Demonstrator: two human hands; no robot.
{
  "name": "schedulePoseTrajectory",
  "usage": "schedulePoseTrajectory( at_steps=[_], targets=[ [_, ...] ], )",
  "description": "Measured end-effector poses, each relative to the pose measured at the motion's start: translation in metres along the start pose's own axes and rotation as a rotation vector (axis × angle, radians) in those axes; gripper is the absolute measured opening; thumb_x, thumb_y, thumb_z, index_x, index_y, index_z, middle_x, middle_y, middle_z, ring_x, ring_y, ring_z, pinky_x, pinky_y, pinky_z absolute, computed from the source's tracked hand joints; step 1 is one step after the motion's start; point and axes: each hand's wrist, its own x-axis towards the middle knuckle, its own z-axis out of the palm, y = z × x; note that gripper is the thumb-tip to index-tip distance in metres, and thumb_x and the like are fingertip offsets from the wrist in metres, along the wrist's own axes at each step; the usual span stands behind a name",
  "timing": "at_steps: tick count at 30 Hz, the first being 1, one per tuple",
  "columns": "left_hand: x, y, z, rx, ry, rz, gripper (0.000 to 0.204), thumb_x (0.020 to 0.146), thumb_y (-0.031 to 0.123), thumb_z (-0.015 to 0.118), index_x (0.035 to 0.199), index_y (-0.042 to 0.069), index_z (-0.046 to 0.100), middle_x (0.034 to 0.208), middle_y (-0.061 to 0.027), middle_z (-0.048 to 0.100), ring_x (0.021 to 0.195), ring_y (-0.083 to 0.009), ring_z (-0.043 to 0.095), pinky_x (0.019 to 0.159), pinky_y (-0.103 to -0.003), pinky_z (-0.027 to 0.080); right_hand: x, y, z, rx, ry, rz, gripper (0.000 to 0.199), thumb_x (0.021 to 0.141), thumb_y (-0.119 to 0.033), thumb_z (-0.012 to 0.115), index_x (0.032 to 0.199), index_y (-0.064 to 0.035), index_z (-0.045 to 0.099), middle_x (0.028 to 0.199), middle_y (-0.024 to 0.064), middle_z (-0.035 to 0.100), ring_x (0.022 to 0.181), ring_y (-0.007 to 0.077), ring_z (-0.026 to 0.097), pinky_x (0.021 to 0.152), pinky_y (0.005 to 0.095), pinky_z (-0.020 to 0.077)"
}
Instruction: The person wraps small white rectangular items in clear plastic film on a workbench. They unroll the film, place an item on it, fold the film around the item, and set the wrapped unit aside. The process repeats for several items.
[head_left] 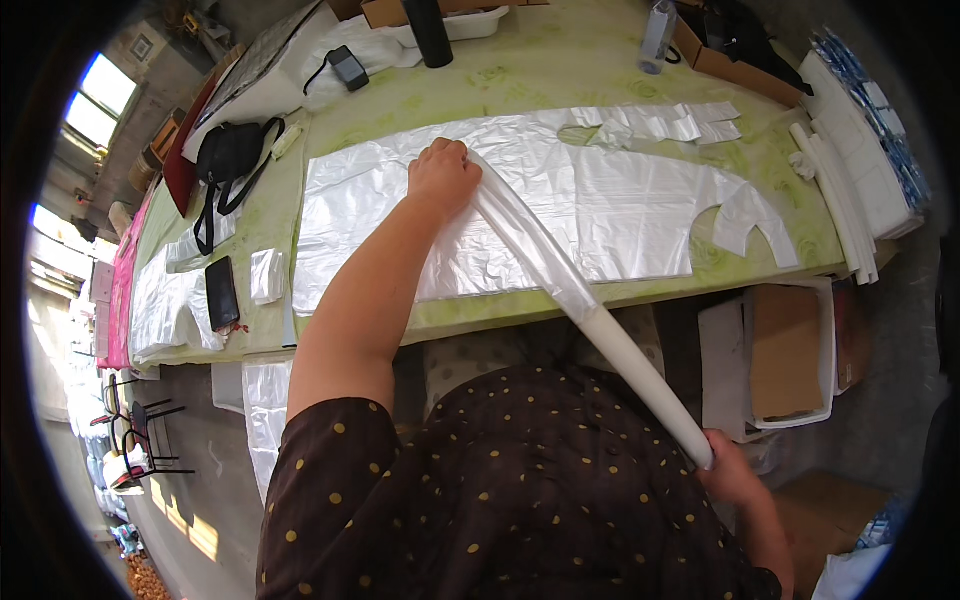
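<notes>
A long white tube point(645, 375) slants across from lower right toward the table. Clear plastic film point(530, 240) covers its upper part and runs up to my left hand point(445, 178). That hand is closed, its fingers curled at the upper end of the film; whether the tube reaches inside it is hidden. My right hand point(735, 472) is wrapped round the tube's lower end, beside my body. Under my left hand, shiny translucent plastic aprons point(630, 215) lie flat on the table, with cut-out curves and strap-like ends pointing right.
A green patterned cloth covers the table point(540, 85). Toward the left lie a black bag point(232, 150), a phone point(222, 293) and a small folded packet point(267, 276). White tubes point(840, 205) rest along the right edge. Below stands a white bin point(825, 350) with cardboard.
</notes>
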Motion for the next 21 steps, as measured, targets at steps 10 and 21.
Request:
schedulePoseTrajectory(
  at_steps=[10, 21],
  targets=[
    [-0.050, 0.018, 0.011, -0.126, 0.303, 0.414, 0.081, 0.095, 0.037, 0.071, 0.157, 0.004, 0.032, 0.160, -0.0240, 0.034, 0.150, -0.0443, 0.027, 0.124, -0.051, 0.025, 0.000, 0.026, 0.026, 0.219, 0.233, 0.043, 0.054, 0.069, 0.005, 0.067, 0.122, -0.0039, 0.060, 0.105, 0.0106, 0.068, 0.098, 0.0214, 0.066, 0.087, 0.0349, 0.0535],
    [-0.154, 0.031, -0.019, -0.060, -0.313, 0.792, 0.081, 0.078, 0.019, 0.072, 0.151, 0.001, 0.043, 0.159, -0.0191, 0.040, 0.152, -0.0372, 0.031, 0.126, -0.050, 0.026, 0.118, -0.105, -0.071, -0.156, 0.407, -0.425, 0.045, 0.081, -0.018, 0.076, 0.122, -0.0055, 0.062, 0.109, 0.0178, 0.064, 0.104, 0.0383, 0.062, 0.088, 0.0434, 0.0511]
  ],
)
